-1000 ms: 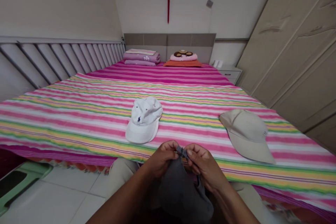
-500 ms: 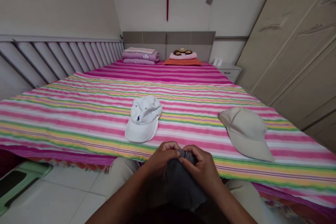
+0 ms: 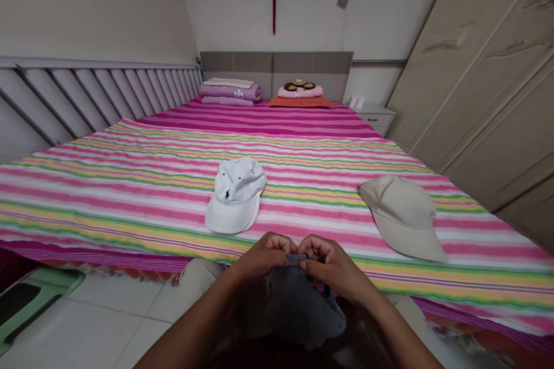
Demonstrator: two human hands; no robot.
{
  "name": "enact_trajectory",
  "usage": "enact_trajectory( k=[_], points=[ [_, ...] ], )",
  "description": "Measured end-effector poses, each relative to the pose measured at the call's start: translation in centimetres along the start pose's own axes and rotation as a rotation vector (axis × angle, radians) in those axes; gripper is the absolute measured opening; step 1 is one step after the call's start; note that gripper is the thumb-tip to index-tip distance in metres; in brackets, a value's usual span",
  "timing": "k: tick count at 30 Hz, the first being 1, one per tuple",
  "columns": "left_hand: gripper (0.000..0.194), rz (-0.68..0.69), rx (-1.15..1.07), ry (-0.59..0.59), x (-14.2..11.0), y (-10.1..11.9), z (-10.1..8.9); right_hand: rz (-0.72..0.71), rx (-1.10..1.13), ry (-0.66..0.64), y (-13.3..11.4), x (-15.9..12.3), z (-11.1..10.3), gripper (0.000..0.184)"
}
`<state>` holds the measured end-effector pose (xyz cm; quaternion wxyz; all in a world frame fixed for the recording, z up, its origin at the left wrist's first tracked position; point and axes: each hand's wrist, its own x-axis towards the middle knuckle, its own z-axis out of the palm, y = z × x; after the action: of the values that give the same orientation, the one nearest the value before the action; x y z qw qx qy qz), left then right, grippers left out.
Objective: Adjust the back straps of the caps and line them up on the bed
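Between my two hands hangs a dark grey cap point(image 3: 298, 305), low in front of me at the bed's front edge. My left hand point(image 3: 272, 255) pinches one end of its back strap. The other end is gripped between the thumb and fingers of my right hand point(image 3: 324, 259). Part of the cap's lower side is lost in shadow. Beyond my left hand a white cap point(image 3: 237, 190) with a small dark logo lies on the bed, brim toward me. A beige cap point(image 3: 402, 210) rests to the right, its brim pointing to the front right.
A striped sheet point(image 3: 130, 184) covers the bed. Folded purple bedding point(image 3: 229, 93) and an orange pillow point(image 3: 298, 102) sit by the headboard point(image 3: 311, 66). A green stool point(image 3: 52, 285) stands on the floor at left. On the right rises a wardrobe point(image 3: 485, 81).
My hands have shifted slightly apart along the strap, and more of it shows between them. The grey cap has turned and opened out to the right. Both other caps stay put.
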<state>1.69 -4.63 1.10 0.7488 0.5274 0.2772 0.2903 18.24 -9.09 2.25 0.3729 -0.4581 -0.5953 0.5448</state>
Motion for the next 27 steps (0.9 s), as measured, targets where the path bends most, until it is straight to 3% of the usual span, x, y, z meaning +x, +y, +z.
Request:
enact_trajectory(
  k=[5,11,14,19,27],
  points=[
    [0.004,-0.032,-0.106,0.043,-0.1,-0.2,0.2,-0.03,0.015,0.009,0.1,0.0,-0.3,0.007],
    [0.027,-0.003,-0.229,0.035,0.1,-0.7,0.5,0.067,0.479,0.127,0.1,0.0,-0.1,0.024],
    [0.023,-0.066,-0.148,0.053,0.3,-0.8,0.6,0.108,0.627,0.151,0.2,0.1,0.0,0.029],
    [0.018,-0.187,-0.07,0.09,0.5,-0.8,0.6,0.113,0.687,0.134,0.4,0.3,0.0,0.031],
    [0.014,-0.226,-0.064,0.065,0.4,-1.2,0.9,0.058,0.729,0.089,0.1,0.4,0.3,0.029]
  ],
)
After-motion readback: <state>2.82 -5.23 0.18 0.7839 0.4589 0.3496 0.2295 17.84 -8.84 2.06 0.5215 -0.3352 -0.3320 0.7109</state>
